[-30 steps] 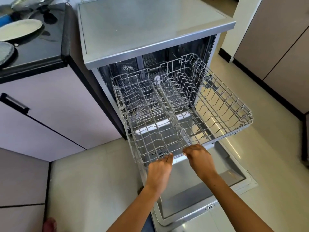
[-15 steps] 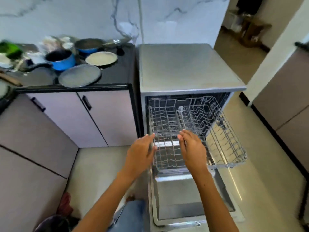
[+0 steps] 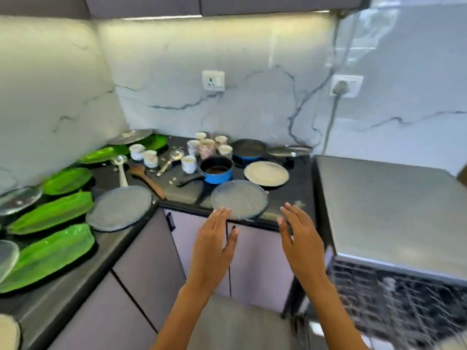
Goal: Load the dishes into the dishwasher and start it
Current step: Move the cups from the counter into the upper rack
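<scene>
A black counter (image 3: 288,198) under a veined marble wall carries the dishes. Both hands are spread and hold nothing: the left hand (image 3: 214,245) and right hand (image 3: 300,242) flank the near rim of a round grey plate (image 3: 238,199). Beyond it stands a blue pan (image 3: 217,170). Right of the hands, the steel dishwasher (image 3: 389,213) shows a motion-blurred wire rack (image 3: 394,301), cut off by the frame.

— Is there any text to read in this view?

— No, nothing can be read. The cups (image 3: 207,147) carry a printed pattern, but it is too blurred to show letters.

— And on the dishwasher (image 3: 389,210)?

— Its top is plain grey, with no label or number. The wall socket (image 3: 213,80) also shows no legible marking.
</scene>
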Demonstrator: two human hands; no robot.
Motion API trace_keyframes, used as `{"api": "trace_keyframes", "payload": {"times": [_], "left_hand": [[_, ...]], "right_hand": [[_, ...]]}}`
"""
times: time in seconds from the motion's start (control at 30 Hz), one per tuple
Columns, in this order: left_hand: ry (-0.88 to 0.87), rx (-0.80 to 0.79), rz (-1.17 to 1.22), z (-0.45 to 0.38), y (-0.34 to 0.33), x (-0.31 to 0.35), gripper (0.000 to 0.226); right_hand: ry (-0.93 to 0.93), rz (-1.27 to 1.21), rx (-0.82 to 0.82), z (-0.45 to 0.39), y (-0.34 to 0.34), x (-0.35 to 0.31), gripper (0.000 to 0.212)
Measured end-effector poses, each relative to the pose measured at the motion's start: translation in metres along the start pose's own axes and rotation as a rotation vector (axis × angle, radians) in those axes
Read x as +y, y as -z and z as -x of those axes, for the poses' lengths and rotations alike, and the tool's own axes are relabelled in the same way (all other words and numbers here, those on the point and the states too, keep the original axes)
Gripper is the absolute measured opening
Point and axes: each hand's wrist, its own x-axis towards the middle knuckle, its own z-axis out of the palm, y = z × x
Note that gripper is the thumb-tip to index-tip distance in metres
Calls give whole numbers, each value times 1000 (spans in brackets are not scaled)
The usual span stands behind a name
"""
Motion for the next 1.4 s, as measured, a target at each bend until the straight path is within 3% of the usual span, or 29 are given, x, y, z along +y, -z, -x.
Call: {"api": "trace_keyframes", "payload": {"times": [0.27, 0.83, 1.13, 1.27, 1.4], "left_hand": [[3, -2, -119, -113, 25, -114, 44], [156, -88, -345, -336, -52, -299, 42], [258, -375, -305, -385, -84, -370, 87], [258, -459, -106, -397, -85, -387, 82], [190, -431, -27, -402, -82, -399, 75]], "right_hand": [[-26, -32, -46, -95, -131, -33, 30], [24, 17, -249, -306, -296, 17, 26], [51, 57, -306, -338, -354, 44, 20], [25, 64, -319, -341, -364, 45, 22], [-2, 90, -330, -337, -368, 45, 24]]}}
